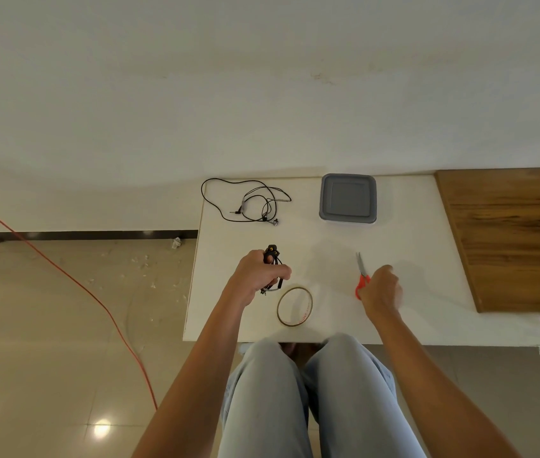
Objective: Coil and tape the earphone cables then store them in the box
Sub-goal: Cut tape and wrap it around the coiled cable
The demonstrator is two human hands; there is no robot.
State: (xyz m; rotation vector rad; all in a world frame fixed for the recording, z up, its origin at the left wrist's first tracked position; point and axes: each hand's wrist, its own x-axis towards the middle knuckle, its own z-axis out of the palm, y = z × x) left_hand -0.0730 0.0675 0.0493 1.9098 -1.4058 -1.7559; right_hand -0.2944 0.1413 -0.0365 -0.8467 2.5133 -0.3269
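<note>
Black earphones: 1 coiled [273, 259], 1 loose [249, 203]; 1 box [348, 198].

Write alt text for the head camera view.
Seated person's left hand grips coiled black earphones above a white table; right hand rests on red scissors. Tape roll, loose earphones, lidded grey box.
</note>
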